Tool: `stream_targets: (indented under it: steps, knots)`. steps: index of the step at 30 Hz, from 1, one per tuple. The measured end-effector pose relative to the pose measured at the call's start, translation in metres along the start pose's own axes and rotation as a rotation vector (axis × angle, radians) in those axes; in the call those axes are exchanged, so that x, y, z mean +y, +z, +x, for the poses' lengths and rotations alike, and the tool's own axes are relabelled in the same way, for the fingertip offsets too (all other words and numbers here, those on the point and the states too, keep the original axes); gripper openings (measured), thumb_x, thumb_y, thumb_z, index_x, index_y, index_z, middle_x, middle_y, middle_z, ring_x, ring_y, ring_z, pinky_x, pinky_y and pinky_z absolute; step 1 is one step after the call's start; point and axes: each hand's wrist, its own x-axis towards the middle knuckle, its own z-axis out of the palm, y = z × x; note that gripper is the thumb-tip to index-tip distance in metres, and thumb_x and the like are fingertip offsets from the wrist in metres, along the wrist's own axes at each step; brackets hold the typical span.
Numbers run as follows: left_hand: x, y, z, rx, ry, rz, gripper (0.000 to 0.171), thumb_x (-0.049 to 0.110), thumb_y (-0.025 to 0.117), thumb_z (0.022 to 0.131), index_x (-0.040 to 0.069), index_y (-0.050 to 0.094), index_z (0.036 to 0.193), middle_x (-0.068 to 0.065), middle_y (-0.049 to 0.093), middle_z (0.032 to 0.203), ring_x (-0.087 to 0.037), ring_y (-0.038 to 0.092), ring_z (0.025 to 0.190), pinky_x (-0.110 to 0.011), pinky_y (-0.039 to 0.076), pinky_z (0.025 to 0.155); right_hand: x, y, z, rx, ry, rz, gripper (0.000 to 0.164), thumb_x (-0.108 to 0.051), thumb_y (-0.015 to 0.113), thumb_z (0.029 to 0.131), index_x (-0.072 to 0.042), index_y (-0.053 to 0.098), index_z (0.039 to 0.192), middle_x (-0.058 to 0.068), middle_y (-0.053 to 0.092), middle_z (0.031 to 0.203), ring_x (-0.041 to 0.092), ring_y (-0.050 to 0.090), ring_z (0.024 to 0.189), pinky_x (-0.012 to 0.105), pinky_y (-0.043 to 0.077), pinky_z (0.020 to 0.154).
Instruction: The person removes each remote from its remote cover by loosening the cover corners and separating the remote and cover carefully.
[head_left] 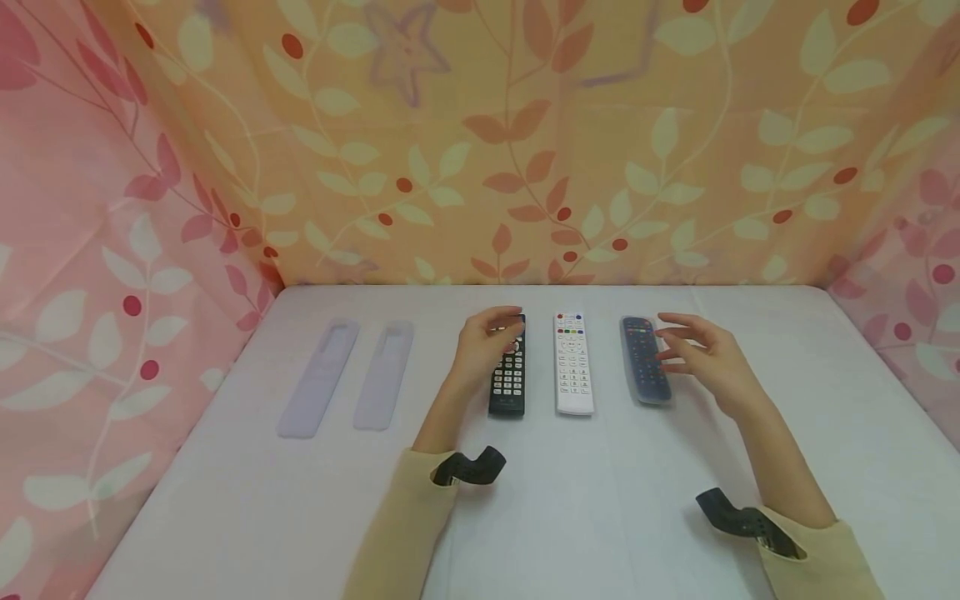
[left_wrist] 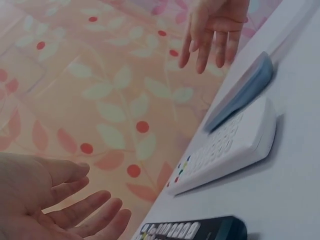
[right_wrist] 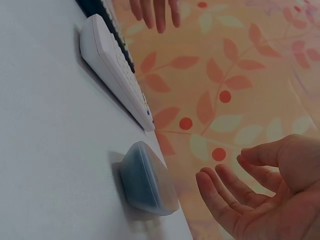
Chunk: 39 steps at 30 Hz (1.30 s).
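Note:
Three remote controls lie side by side on the white table. The black remote control (head_left: 507, 379) is on the left, partly covered by my left hand (head_left: 483, 346), whose fingers are loosely bent above its top end. In the middle lies the white remote control (head_left: 573, 367), untouched. On the right is a dark remote control (head_left: 647, 358) in a translucent bluish sleeve, its rounded end showing in the right wrist view (right_wrist: 145, 180). My right hand (head_left: 705, 358) hovers beside its right edge, fingers apart and holding nothing. The left wrist view shows the left palm (left_wrist: 65, 205) empty too.
Two translucent, pale lilac remote covers (head_left: 318, 379) (head_left: 384, 375) lie flat at the left of the table (head_left: 570, 517). Patterned cloth (head_left: 480, 142) hangs along the table's back edge and both sides. Each wrist carries a black curved mount (head_left: 472, 467).

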Motion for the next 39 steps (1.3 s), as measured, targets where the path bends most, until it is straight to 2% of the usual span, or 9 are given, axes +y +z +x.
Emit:
stream_targets:
  steps: [1,2,4,10,19,26,33,39]
  knots:
    - [0.001,0.003,0.0,-0.006,-0.002,0.012,0.032,0.006,0.067,0.102,-0.001,0.069,0.134,-0.022,0.071,0.128,-0.043,0.07,0.115,-0.038,0.063,0.09,0.0,-0.001,0.0,0.002,0.004,-0.008,0.048,-0.01,0.054,0.111,0.01,0.042,0.153,0.02,0.064,0.13,0.001,0.072,0.089,0.021,0.062,0.077]
    - [0.001,0.006,0.0,-0.012,0.002,0.023,0.032,0.007,0.067,0.103,-0.001,0.069,0.134,-0.022,0.071,0.128,-0.043,0.07,0.115,-0.039,0.063,0.09,0.0,-0.001,0.0,0.006,0.005,-0.009,0.048,-0.01,0.054,0.111,0.01,0.042,0.153,0.019,0.064,0.129,0.0,0.072,0.089,0.022,0.062,0.077]
    - [0.001,0.01,-0.001,-0.026,0.005,0.037,0.033,0.008,0.066,0.103,0.0,0.068,0.135,-0.022,0.071,0.129,-0.042,0.07,0.116,-0.039,0.063,0.091,0.0,-0.002,-0.001,0.012,0.008,-0.017,0.049,-0.012,0.054,0.111,0.009,0.042,0.153,0.03,0.057,0.137,-0.001,0.071,0.089,0.021,0.062,0.078]
    - [0.0,0.025,-0.002,-0.039,0.001,0.052,0.032,0.01,0.067,0.104,0.003,0.069,0.134,-0.018,0.072,0.127,-0.037,0.072,0.115,-0.039,0.063,0.091,0.0,-0.006,-0.002,0.016,0.032,-0.013,0.051,-0.014,0.051,0.112,0.008,0.039,0.156,0.039,0.05,0.145,-0.005,0.069,0.089,0.019,0.061,0.077]
    - [0.001,0.044,-0.002,-0.054,0.01,0.038,0.033,0.009,0.068,0.103,0.001,0.068,0.135,-0.02,0.071,0.128,-0.039,0.073,0.113,-0.037,0.063,0.09,0.002,-0.011,-0.001,0.027,0.053,-0.03,0.052,-0.015,0.05,0.113,0.007,0.037,0.158,0.041,0.048,0.148,-0.008,0.067,0.088,0.018,0.06,0.076]
    - [0.003,0.059,0.0,-0.082,-0.001,0.058,0.034,0.013,0.067,0.104,0.003,0.068,0.136,-0.017,0.072,0.127,-0.036,0.073,0.111,-0.031,0.063,0.088,0.004,-0.014,-0.002,0.03,0.052,-0.044,0.053,-0.018,0.049,0.113,0.007,0.037,0.158,0.041,0.047,0.149,-0.01,0.066,0.088,0.016,0.06,0.077]
    - [0.004,0.075,0.002,-0.117,-0.011,0.042,0.035,0.014,0.068,0.103,0.005,0.068,0.137,-0.016,0.072,0.127,-0.03,0.074,0.111,-0.028,0.062,0.089,0.007,-0.017,-0.002,0.047,0.031,-0.031,0.05,-0.013,0.049,0.113,0.009,0.037,0.156,0.042,0.047,0.147,-0.007,0.068,0.089,0.017,0.06,0.077]
    - [0.003,0.088,0.003,-0.139,0.01,0.081,0.036,0.012,0.068,0.103,0.004,0.068,0.137,-0.018,0.074,0.125,-0.029,0.076,0.107,-0.025,0.062,0.082,0.011,-0.018,0.0,0.051,0.041,-0.022,0.05,-0.01,0.049,0.112,0.01,0.036,0.156,0.042,0.046,0.147,-0.007,0.067,0.089,0.018,0.061,0.077]
